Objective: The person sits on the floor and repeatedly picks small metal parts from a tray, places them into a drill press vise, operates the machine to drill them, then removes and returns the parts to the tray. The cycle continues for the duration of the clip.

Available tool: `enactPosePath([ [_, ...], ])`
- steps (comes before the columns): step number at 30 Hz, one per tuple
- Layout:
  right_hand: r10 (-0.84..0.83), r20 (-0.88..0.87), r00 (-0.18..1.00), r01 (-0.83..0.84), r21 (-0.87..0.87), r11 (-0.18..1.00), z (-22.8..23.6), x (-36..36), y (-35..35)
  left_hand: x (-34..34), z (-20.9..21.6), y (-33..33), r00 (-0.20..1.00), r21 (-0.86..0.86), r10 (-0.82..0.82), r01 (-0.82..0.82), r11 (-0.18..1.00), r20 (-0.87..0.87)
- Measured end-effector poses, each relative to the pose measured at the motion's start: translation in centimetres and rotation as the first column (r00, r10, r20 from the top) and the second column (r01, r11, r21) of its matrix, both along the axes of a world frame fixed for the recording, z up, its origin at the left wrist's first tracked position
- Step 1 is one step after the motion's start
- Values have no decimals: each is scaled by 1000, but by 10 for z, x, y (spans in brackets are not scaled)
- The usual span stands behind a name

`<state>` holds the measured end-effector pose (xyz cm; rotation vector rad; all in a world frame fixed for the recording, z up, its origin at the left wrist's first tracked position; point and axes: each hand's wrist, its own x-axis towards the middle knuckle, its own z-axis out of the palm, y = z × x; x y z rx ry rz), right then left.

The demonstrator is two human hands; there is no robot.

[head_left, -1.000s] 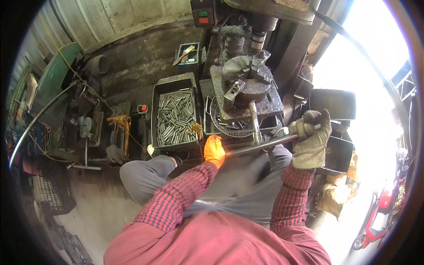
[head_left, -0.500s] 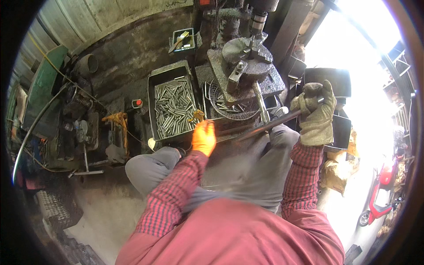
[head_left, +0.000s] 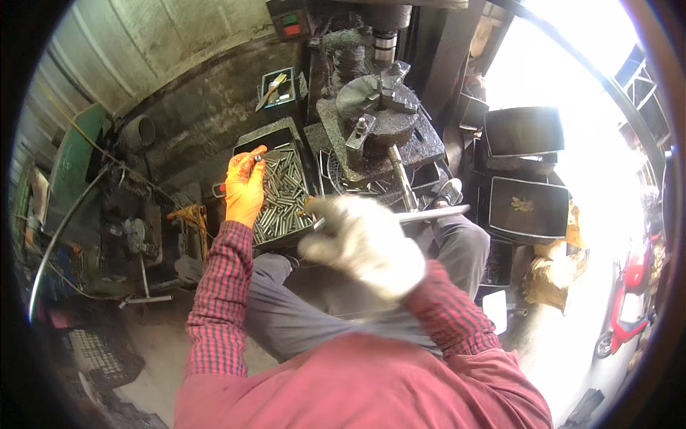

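My left hand (head_left: pixel 244 189), in an orange glove, is raised over the left side of a dark bin. Its fingers pinch a short metal pin (head_left: pixel 258 158), of which only a small end shows. Many loose metal pins (head_left: pixel 287 191) fill the bin (head_left: pixel 309 161). My right hand (head_left: pixel 368 247), in a pale work glove, is smeared by motion in front of my lap, close to the bin's lower right corner; its fingers cannot be made out. A metal bar (head_left: pixel 444 212) sticks out to the right beyond that glove. Ahead stands a machine with a chuck-like clamp (head_left: pixel 379 107).
A handle rod (head_left: pixel 402 179) slopes down from the clamp. Behind the bin is a small box with a brush (head_left: pixel 272 89). Dark empty bins (head_left: pixel 525 132) stand at the right, with a paper sack (head_left: pixel 547 282) below. Equipment with an orange cloth-like piece (head_left: pixel 191 214) is at the left.
My left hand has moved left and up, now with a pin in its fingers. My right hand has left the raised bar end and swung left and down towards the bin. The bar now lies lower and nearly level.
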<state>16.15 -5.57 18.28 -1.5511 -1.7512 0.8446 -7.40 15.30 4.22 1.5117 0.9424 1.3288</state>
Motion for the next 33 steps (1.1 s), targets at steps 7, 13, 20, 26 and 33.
enactPosePath([
  [7, -442, -276, 854, 356, -310, 882, -147, 88, -20, 50, 69, 18, 990, -7, -106, 107, 994, 93],
  [13, -462, -817, 344, 577, -204, 791, -144, 143, -48, 142, 89, 50, 900, -64, -376, 398, 915, 222],
  [20, -485, -731, 480, 584, -146, 799, -109, 143, -64, 235, 75, 89, 927, -175, -357, 372, 912, 111],
  [26, -707, -538, 459, 866, 93, 491, -74, 148, -69, 239, 77, 101, 901, 82, -279, 322, 943, -333],
  [33, -477, 516, 711, 277, 418, 865, -42, 139, -60, 244, 86, 110, 807, 20, -325, 384, 923, -493],
])
